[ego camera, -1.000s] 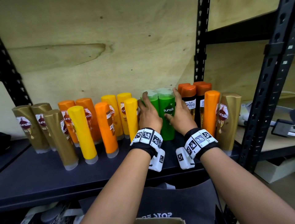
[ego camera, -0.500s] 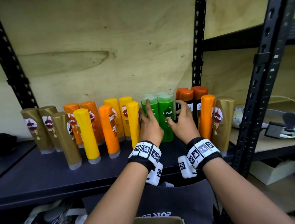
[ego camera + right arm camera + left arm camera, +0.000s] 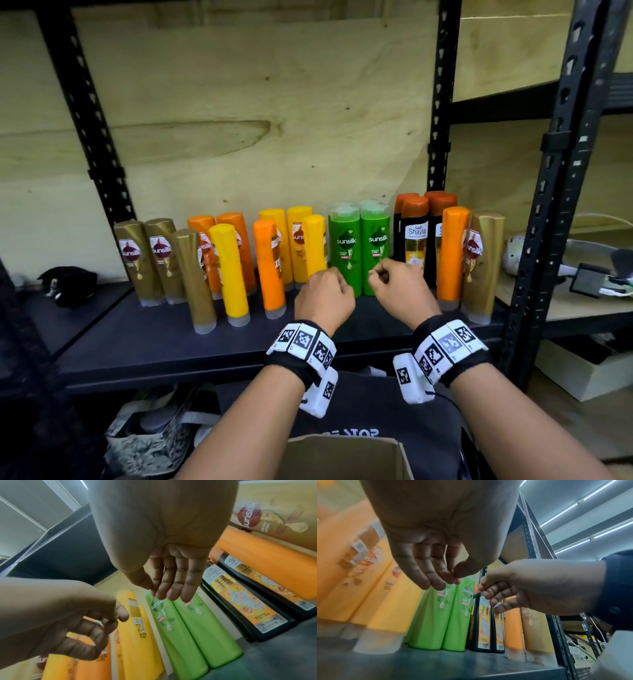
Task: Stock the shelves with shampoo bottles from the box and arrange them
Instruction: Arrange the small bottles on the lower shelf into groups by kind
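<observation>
Two green Sunsilk shampoo bottles [image 3: 359, 245] [image 3: 436, 615] [image 3: 197, 628] stand upright side by side in the middle of the dark shelf [image 3: 154, 342], labels facing me. My left hand [image 3: 327, 291] [image 3: 440, 580] hovers just in front of the left one with its fingers loosely curled and nothing in them. My right hand [image 3: 394, 284] [image 3: 169, 592] hangs the same way in front of the right one, touching no bottle. A cardboard box [image 3: 342, 459] shows its open top at the bottom edge of the head view.
Gold [image 3: 150, 260], orange [image 3: 269, 267] and yellow bottles [image 3: 229, 270] line the shelf to the left. Black Shayla bottles [image 3: 416, 240], an orange bottle [image 3: 452, 253] and a gold bottle [image 3: 483, 260] stand to the right. Black uprights [image 3: 544, 212] frame the bay. A dark bag [image 3: 376, 407] lies below.
Both hands have let go of the green bottles and drawn back toward me, fingers curling in. The two green bottles now stand free, labels facing forward.
</observation>
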